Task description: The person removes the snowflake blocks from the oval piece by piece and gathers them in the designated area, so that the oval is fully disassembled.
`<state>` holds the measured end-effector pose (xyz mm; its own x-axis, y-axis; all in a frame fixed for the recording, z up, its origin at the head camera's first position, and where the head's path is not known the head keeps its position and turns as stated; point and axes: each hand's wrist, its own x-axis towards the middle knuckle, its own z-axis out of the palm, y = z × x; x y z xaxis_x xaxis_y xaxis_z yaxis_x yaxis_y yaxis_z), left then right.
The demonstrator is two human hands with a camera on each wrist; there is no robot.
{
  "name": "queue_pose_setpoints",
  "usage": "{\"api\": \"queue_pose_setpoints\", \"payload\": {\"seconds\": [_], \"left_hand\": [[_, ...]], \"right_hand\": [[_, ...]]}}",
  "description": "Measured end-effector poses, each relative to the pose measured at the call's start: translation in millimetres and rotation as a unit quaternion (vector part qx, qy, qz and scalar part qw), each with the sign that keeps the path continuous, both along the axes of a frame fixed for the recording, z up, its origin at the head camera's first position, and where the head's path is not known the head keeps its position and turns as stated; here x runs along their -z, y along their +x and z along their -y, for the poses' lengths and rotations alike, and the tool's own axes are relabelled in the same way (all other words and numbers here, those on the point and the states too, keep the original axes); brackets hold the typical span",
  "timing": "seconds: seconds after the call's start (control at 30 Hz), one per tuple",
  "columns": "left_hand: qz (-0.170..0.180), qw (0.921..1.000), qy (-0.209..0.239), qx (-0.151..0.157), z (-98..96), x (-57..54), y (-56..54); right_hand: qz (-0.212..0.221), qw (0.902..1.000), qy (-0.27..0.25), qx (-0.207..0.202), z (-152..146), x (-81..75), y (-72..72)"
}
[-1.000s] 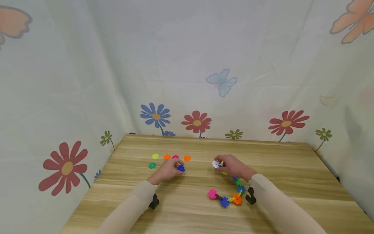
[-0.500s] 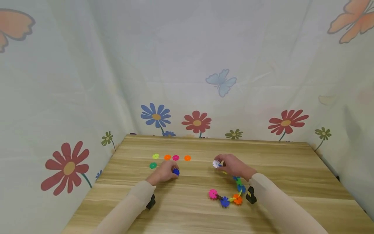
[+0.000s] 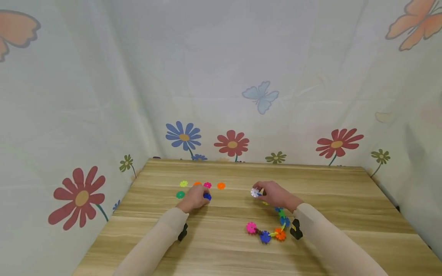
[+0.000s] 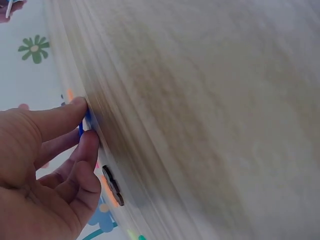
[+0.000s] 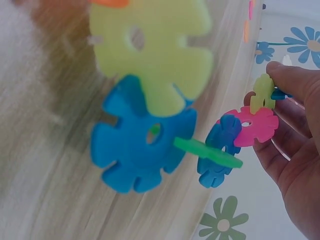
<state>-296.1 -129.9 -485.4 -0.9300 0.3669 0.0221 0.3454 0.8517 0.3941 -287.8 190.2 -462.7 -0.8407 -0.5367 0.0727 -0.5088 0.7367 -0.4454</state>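
Note:
My left hand [image 3: 194, 197] pinches a dark blue flower-shaped disc [image 3: 207, 196] between thumb and fingers, low over the table. In the left wrist view the disc [image 4: 81, 128] shows only as a thin blue edge between the fingertips. My right hand [image 3: 275, 193] holds the far end of a chain of interlocked flower discs, where a white disc [image 3: 255, 192] sticks out past the fingertips. The right wrist view shows a yellow disc [image 5: 263, 90], a pink disc [image 5: 260, 125] and blue discs [image 5: 142, 150] linked below that hand. Part of the chain is hidden under the hand.
Loose discs lie beyond and beside the left hand: yellow [image 3: 183, 184], green [image 3: 180, 194], pink [image 3: 207, 185] and orange [image 3: 221, 186]. The chain curves toward the table's front, ending in a pink disc [image 3: 251, 228]. A patterned curtain [image 3: 221, 76] hangs behind the wooden table [image 3: 214, 245].
The left hand has shifted a little left with the blue disc, dipping nearer and then moving slightly away again. My right hand and the chain stay almost still.

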Motion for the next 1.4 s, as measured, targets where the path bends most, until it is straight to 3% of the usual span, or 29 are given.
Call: {"api": "queue_pose_setpoints", "payload": {"seconds": [0.4,0.6,0.77,0.97,1.07,1.23,1.4], "left_hand": [[0.019,0.9994,-0.001,-0.029,-4.5,-0.5,-2.4],[-0.011,0.9996,0.008,-0.023,-11.9,-2.8,0.6],[-0.019,0.9987,0.046,-0.011,-29.5,-6.5,3.6],[0.01,0.9924,0.123,-0.004,-56.2,-4.4,4.4],[0.056,0.9796,0.193,-0.004,-69.8,-4.6,7.3],[0.163,0.9369,0.309,-0.009,-88.6,0.1,10.6],[0.22,0.8999,0.377,0.007,-102.0,4.4,10.5]], "right_hand": [[0.009,0.9999,-0.003,-0.008,0,-0.4,-0.6],[0.008,0.9998,-0.006,-0.016,-1,0.7,-1.4],[0.014,0.9998,-0.006,-0.012,1,0.5,-1.6],[0.017,0.9998,-0.006,-0.009,4,1.1,-2.2],[0.016,0.9998,-0.006,-0.008,5,1.5,-2.3],[0.005,0.9999,-0.006,-0.015,6,2.0,-2.2],[-0.003,0.9997,-0.005,-0.023,5,2.4,-2.5]]}}
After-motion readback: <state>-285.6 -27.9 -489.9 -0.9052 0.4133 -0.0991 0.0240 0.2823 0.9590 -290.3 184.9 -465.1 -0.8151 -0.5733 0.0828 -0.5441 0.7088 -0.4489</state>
